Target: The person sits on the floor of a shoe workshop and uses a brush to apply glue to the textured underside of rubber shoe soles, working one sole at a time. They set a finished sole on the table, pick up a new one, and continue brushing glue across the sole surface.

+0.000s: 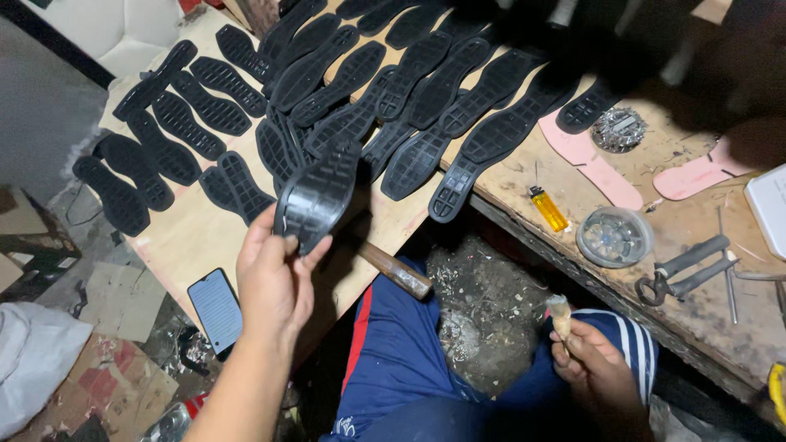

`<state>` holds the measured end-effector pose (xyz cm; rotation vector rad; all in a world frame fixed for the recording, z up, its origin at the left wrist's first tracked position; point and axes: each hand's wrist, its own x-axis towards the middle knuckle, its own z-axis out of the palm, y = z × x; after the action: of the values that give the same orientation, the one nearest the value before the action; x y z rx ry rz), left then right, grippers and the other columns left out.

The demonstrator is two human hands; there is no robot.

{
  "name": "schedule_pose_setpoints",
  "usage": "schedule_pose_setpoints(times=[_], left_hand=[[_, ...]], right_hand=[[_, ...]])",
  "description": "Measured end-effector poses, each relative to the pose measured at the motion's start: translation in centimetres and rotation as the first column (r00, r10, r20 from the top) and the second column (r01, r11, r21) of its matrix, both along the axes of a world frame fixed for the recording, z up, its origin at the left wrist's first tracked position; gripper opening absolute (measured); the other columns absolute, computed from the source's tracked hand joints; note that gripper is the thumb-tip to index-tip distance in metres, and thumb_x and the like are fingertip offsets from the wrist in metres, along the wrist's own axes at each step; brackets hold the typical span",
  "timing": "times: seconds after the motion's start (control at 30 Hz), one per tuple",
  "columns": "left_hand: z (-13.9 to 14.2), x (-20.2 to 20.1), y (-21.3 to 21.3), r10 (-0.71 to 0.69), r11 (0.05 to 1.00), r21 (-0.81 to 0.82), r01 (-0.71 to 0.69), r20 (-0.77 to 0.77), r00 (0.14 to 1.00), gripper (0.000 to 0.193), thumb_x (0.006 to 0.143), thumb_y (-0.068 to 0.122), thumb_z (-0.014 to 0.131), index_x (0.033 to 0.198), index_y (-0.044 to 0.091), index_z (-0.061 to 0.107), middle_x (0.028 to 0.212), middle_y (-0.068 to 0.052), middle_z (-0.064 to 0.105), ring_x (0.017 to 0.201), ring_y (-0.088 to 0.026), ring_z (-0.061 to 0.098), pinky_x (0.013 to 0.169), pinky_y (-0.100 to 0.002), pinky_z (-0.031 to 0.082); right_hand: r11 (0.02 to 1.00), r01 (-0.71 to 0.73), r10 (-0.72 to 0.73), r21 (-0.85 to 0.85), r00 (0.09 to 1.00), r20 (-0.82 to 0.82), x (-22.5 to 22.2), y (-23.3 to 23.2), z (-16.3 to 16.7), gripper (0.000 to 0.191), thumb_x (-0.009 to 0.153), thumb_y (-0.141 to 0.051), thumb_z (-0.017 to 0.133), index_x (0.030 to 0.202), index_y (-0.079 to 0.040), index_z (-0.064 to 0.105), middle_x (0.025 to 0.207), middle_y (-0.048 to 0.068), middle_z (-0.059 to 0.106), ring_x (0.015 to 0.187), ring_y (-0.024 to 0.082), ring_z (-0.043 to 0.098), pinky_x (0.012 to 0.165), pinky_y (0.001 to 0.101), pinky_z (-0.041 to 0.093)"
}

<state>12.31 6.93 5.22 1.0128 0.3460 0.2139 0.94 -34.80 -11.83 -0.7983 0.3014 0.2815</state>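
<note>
My left hand [274,274] pinches the heel end of a black rubber shoe sole [321,192], holding it tread side up above the wooden board [184,237]. Many more black soles [409,90] lie in overlapping rows across the board and bench. Low at the right, over my knee, my right hand [594,368] grips a small brush [561,315] with a pale, clogged tip pointing up. My blue trousers [393,360] with a red stripe fill the bottom middle.
A hammer handle [397,270] sticks out under the board. On the bench [696,319] lie a yellow lighter [548,209], a clear dish of small nails [614,237], pincers [684,270] and pink insoles [589,160]. A phone [216,309] rests at the board's near corner. Cardboard scraps litter the floor at left.
</note>
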Motion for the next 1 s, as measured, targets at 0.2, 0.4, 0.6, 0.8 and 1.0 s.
schedule_pose_setpoints(times=[0.2,0.4,0.6,0.8,1.0], left_hand=[[1.1,14.5,-2.1,-0.082,0.995,-0.044,0.085,0.077,0.994,0.044,0.089,-0.001,0.041,0.128,0.005,0.061,0.104,-0.006,0.069,0.092,-0.018,0.070,0.081,-0.039,0.065],[0.9,28.6,-5.0,-0.100,0.995,-0.016,0.103,0.141,0.985,0.036,0.093,0.004,0.049,0.126,0.007,0.063,0.099,-0.005,0.067,0.087,-0.017,0.067,0.076,-0.040,0.066],[-2.9,33.9,-6.1,0.149,0.983,0.134,-0.125,-0.184,0.972,0.025,0.091,0.007,0.055,0.115,0.007,0.061,0.108,-0.004,0.062,0.093,-0.020,0.065,0.073,-0.043,0.067],[-4.9,33.2,-4.2,0.114,0.986,0.138,-0.091,-0.170,0.979,0.019,0.093,0.011,0.058,0.108,0.001,0.063,0.103,-0.009,0.062,0.090,-0.022,0.063,0.074,-0.040,0.062],[-6.9,24.0,-3.4,0.042,0.934,0.345,-0.097,0.163,0.986,0.030,0.096,0.014,0.062,0.124,0.002,0.061,0.108,-0.007,0.068,0.095,-0.016,0.064,0.083,-0.030,0.053]], right_hand=[[0.991,0.031,-0.056,-0.133,0.980,-0.190,0.6,0.0,0.1,0.038,0.096,-0.016,0.057,0.130,0.001,0.061,0.101,0.009,0.066,0.079,0.016,0.059,0.069,0.0295,0.049],[0.971,0.002,-0.079,-0.239,0.947,-0.313,2.5,0.4,-1.1,0.042,0.091,-0.013,0.056,0.131,-0.002,0.058,0.101,0.012,0.067,0.079,0.020,0.064,0.071,0.0332,0.053],[0.991,0.078,-0.125,-0.113,0.853,-0.506,3.7,-0.4,-1.2,0.051,0.086,-0.004,0.054,0.136,0.001,0.055,0.091,0.007,0.071,0.057,0.014,0.051,0.051,0.0268,0.039],[0.997,-0.072,0.062,-0.031,0.967,-0.248,2.9,-0.8,-2.3,0.050,0.086,-0.007,0.056,0.135,-0.004,0.051,0.058,0.007,0.051,0.045,0.014,0.047,0.044,0.0289,0.037],[0.985,-0.034,0.005,-0.171,0.986,-0.167,2.4,-0.4,-3.0,0.045,0.091,-0.015,0.055,0.133,0.003,0.054,0.080,0.009,0.062,0.064,0.017,0.059,0.057,0.0290,0.046]])
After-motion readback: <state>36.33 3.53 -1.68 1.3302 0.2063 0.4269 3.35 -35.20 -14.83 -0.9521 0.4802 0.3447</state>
